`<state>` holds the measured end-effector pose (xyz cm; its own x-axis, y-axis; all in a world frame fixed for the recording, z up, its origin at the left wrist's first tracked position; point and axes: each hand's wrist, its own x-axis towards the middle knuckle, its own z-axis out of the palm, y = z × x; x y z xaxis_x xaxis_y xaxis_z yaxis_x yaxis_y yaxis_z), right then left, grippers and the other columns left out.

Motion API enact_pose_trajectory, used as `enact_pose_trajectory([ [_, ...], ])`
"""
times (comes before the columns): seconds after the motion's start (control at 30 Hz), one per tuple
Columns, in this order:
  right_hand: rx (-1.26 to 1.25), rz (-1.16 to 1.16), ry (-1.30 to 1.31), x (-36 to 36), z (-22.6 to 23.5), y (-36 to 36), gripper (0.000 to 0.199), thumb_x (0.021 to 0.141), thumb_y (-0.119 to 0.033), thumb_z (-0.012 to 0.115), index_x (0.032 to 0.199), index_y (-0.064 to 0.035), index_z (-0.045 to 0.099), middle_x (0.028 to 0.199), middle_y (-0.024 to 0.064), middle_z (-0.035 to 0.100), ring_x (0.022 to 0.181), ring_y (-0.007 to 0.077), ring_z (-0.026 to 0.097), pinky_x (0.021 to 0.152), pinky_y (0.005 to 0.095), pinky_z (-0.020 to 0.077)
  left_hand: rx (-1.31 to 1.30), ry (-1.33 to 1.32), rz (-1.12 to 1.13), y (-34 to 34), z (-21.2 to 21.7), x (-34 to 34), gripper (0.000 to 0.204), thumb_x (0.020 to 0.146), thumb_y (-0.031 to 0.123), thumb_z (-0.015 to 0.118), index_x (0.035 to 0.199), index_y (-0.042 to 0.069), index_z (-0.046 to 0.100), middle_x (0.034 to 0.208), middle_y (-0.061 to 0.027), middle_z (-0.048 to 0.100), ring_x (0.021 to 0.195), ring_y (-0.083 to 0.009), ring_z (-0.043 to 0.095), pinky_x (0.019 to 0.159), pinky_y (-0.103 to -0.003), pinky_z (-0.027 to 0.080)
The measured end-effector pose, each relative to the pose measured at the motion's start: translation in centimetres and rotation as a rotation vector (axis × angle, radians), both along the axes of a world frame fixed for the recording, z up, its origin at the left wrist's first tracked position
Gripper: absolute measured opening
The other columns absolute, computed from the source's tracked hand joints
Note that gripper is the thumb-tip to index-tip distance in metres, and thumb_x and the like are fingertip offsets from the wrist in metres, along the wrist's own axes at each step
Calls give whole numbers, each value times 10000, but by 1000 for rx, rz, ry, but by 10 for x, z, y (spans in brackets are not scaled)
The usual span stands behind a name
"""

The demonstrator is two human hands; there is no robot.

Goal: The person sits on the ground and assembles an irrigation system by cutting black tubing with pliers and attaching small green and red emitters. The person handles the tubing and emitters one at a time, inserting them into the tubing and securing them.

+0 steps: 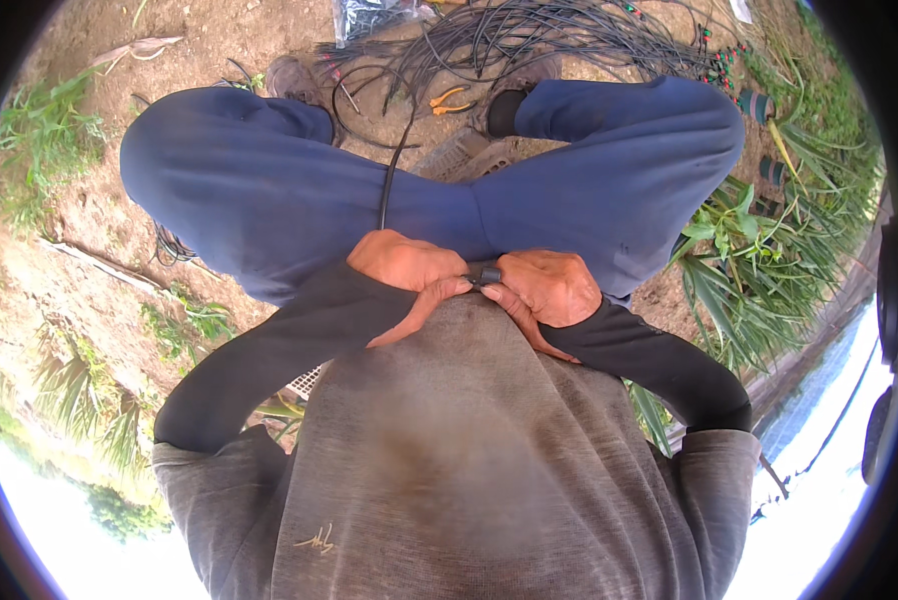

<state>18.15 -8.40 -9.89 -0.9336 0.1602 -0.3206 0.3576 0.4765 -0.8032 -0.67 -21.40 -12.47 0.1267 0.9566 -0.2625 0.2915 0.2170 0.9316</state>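
Seated on bare soil, knees in blue trousers (269,190) spread wide, both hands meeting low at the chest.

Left hand (406,268): grip curled shut around a thin black tube (387,185), pinched near its end. Right hand (549,288): grip closed narrow on a small dark fitting (486,275), pressed against the tube end, right between the two hands.

Tube's long axis: near vertical in the view, rising from the hands away from the body, over the lap, toward the tangle of black tubes (529,45) on the ground by the feet. Free end pointing right, into the fitting.

Likely trouble: fitting slipping from fingertips and dropping into the lap or dirt, small and dark, hard to find. Tube kinking just above the left grip if bent too sharply while pushed. Crooked entry leaving a loose joint. Trailing length snagging in the tangle and tugging the end back out. Orange-handled pliers (447,100) lying beyond the knees, well apart from both hands.
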Motion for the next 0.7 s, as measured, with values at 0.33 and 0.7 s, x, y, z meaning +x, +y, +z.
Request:
enact_pose_trajectory([
  [0.33, -439, -137, -356, -13, -1, 5, 330, 995, -263, 546, 777, -18, 575, 605, 48, 506, 545, 115, 446, 520, 311, 391, 360, 270, 109, -14, -8, 14, 161, 697, 27, 702, 770, 44, 560, 635, -76, 469, 563, -250, 535, 488, -354, 433],
  [0.7, -934, -256, -451, -20, -6, 28, 443, 1024, -377, 446, 741, -57, 561, 643, -9, 481, 606, 76, 409, 573, 255, 357, 471, 429, 118, 5, 2, -3, 254, 694, 45, 749, 924, 27, 643, 674, -70, 504, 552, -231, 547, 463, -332, 432],
])
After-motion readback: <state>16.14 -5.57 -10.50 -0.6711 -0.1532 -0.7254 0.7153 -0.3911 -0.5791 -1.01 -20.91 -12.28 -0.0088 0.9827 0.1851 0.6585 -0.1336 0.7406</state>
